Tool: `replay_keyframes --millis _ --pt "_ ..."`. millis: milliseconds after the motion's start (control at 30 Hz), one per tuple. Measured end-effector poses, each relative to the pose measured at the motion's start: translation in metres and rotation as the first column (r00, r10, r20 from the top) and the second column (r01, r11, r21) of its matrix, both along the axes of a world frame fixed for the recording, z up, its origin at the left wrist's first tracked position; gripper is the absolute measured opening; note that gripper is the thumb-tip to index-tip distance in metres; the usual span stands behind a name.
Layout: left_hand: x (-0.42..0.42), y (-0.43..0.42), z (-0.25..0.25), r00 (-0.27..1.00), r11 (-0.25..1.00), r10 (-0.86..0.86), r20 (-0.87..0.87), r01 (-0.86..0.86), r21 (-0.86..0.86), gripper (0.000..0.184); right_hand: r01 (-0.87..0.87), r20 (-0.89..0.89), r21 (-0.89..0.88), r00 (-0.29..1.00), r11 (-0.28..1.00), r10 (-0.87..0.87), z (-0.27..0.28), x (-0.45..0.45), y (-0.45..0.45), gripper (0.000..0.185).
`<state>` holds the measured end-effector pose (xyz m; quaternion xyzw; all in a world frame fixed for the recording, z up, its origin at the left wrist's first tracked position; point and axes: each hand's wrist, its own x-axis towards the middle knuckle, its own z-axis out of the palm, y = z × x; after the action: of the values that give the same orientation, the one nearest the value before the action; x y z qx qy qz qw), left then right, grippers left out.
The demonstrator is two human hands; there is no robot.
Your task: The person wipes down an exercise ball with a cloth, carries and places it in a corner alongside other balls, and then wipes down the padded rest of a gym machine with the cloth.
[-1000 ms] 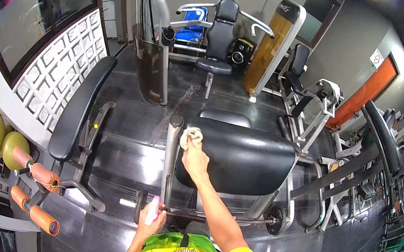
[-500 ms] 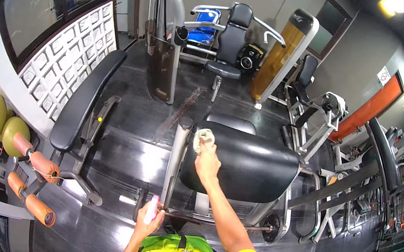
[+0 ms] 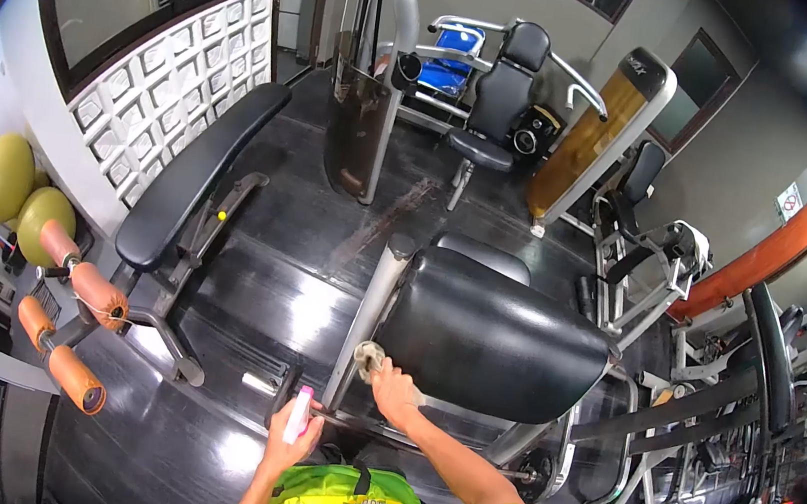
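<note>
My right hand (image 3: 396, 394) is closed around a bunched, off-white cloth (image 3: 367, 358). The cloth is at the near left corner of a black padded bench (image 3: 493, 344), over the side of a grey metal post (image 3: 368, 313); whether it touches the post I cannot tell. Low in front of my body, my left hand (image 3: 282, 447) grips a white-and-pink bottle (image 3: 299, 416) held upright. Its lower part is hidden by my fingers.
A long black bench (image 3: 197, 171) with orange foam rollers (image 3: 76, 378) stands to the left. Beyond are a seated press machine (image 3: 497, 102) and a weight tower (image 3: 599, 140). A small weight plate (image 3: 534, 470) sits low at right; green exercise balls (image 3: 10, 176) lie far left.
My right hand has drawn the cloth back toward me, from the pad's far left part to its near left corner. The view has shifted slightly; my left hand still holds the bottle.
</note>
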<state>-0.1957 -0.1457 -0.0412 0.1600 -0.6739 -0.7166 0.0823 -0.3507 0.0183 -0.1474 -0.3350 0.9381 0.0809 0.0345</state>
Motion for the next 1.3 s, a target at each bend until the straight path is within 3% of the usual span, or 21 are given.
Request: replay_keyframes --millis 67,133,200,333,400,467,567,600,667,767,800,867,900,1000,1067,1200,1300 --pt "0.002 0.002 -0.008 0.998 0.999 0.002 -0.058 -0.005 -0.049 0.017 0.010 0.039 0.015 0.999 1.000 -0.010 -0.013 0.002 0.004 0.018" --pt "0.004 0.004 -0.004 0.999 1.000 0.019 -0.039 -0.020 -0.019 0.018 -0.029 0.244 0.022 0.970 0.999 0.022 0.002 0.002 0.004 0.023" --pt "0.005 0.004 0.000 0.999 1.000 0.023 -0.027 -0.022 0.004 0.018 -0.034 0.211 -0.123 0.976 0.992 0.060 0.039 -0.009 0.002 0.025" --pt "0.006 0.005 0.003 0.999 0.999 0.042 -0.025 -0.042 0.004 0.019 -0.035 -0.145 -0.398 0.989 0.917 -0.025 0.105 -0.067 -0.007 0.032" --pt "0.008 0.005 0.001 0.999 0.999 0.048 -0.014 -0.047 0.014 0.019 0.051 -0.235 -0.346 0.962 0.937 -0.139 0.132 -0.099 -0.011 0.037" --pt "0.008 0.004 -0.008 0.998 0.999 0.047 -0.040 -0.048 -0.019 0.020 0.115 -0.287 -0.090 0.948 0.989 -0.137 0.124 -0.120 -0.012 0.025" --pt "0.007 0.006 -0.008 0.999 0.999 0.038 -0.024 -0.039 -0.020 0.020 0.036 -0.417 0.100 0.909 0.994 0.009 0.095 -0.108 -0.023 0.030" --pt "0.008 0.008 -0.011 0.999 0.999 0.037 -0.023 -0.037 -0.019 0.020 0.029 -0.172 0.118 0.985 0.993 -0.008 0.093 -0.101 -0.029 0.034" --pt "0.008 0.007 -0.018 0.999 0.998 0.041 -0.010 -0.042 -0.043 0.020 -0.169 -0.427 0.021 0.890 0.985 0.162 0.051 -0.075 -0.026 0.023" --pt "0.008 0.007 -0.012 0.999 0.996 0.048 -0.007 -0.049 -0.074 0.020 -0.117 -0.389 0.273 0.894 0.955 0.221 0.033 -0.046 -0.037 0.021" --pt "0.010 0.007 -0.011 0.999 0.996 0.050 -0.003 -0.050 -0.078 0.020 -0.119 -0.387 0.269 0.896 0.956 0.221 0.027 -0.041 -0.041 0.021" --pt "0.010 0.006 -0.010 0.999 0.998 0.037 0.019 -0.036 -0.057 0.020 -0.145 -0.215 0.492 0.935 0.858 0.281 0.012 -0.036 -0.050 0.021" --pt "0.010 0.005 -0.012 0.999 0.998 0.031 0.016 -0.030 -0.060 0.020 -0.042 -0.243 0.431 0.956 0.901 0.161 -0.007 -0.033 -0.054 0.021" --pt "0.011 0.003 -0.016 1.000 0.994 0.008 0.019 -0.006 -0.109 0.020 -0.030 -0.248 0.404 0.958 0.914 0.141 -0.025 -0.026 -0.054 0.020" --pt "0.010 0.003 -0.011 0.999 0.999 0.010 0.037 -0.008 -0.049 0.019 -0.035 -0.231 0.372 0.964 0.928 0.129 -0.030 -0.023 -0.046 0.019" --pt "0.005 0.006 -0.005 0.998 0.998 -0.024 0.057 0.027 -0.051 0.019 -0.173 -0.316 0.270 0.913 0.947 0.257 -0.043 -0.012 -0.019 0.019" --pt "0.002 0.008 -0.006 0.996 0.998 -0.055 0.067 0.056 -0.012 0.018 -0.171 -0.157 0.328 0.960 0.929 0.232 -0.051 0.006 -0.002 0.022"
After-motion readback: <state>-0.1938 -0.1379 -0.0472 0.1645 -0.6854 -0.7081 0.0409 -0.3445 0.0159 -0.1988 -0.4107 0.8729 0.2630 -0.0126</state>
